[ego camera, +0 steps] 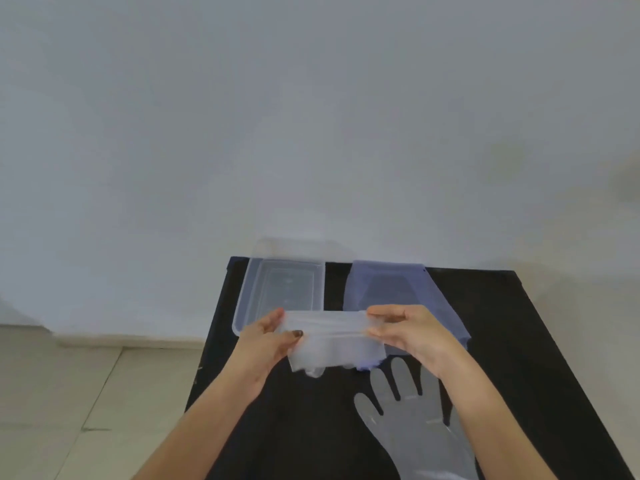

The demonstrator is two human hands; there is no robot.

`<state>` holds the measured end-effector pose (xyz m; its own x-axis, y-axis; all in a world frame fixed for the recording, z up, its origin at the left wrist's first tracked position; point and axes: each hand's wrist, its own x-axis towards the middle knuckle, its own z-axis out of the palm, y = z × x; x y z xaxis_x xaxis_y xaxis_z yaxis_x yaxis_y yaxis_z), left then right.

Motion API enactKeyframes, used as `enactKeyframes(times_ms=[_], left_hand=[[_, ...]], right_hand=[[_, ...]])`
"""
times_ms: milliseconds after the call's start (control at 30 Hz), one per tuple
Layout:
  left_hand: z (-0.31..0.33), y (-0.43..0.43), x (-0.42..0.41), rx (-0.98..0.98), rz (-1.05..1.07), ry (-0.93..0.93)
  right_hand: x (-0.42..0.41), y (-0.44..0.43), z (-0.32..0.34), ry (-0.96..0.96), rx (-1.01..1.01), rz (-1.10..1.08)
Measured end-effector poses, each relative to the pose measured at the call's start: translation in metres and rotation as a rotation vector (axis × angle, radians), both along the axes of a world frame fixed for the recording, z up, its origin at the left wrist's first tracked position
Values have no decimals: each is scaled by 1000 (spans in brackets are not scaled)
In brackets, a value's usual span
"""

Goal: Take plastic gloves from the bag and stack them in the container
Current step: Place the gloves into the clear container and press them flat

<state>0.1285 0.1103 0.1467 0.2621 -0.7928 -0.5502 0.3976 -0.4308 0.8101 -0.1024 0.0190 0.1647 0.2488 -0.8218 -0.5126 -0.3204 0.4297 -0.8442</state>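
One glove [412,424] is left flat on the near table [540,341]. A folded glove [329,337] is pinched taut between the left hand [268,337] and right hand [408,332]; next it likely must be carried left and lowered into the container [277,289]. The bag [391,285] lies behind.

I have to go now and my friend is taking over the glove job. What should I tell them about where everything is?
Left hand and right hand: both pinch one folded plastic glove, stretched between them above the black table.
Container: clear, open, at the table's far left. It looks empty, so nothing seems stacked yet.
Bag: bluish, lying flat at the far middle, behind the right hand.
Another glove lies flat on the table, fingers spread, near the right arm.
Left to do: lay the held glove in the container, then the flat one, then any others in the bag.
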Motion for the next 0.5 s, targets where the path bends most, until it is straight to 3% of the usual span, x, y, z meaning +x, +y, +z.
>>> enactKeyframes(times_ms=[267, 500], left_hand=[[25, -70, 67, -35, 27, 28], [38, -123, 106, -20, 10, -28]], right_hand=[[64, -55, 20, -264, 43, -112], [108, -102, 20, -261, 38, -156]])
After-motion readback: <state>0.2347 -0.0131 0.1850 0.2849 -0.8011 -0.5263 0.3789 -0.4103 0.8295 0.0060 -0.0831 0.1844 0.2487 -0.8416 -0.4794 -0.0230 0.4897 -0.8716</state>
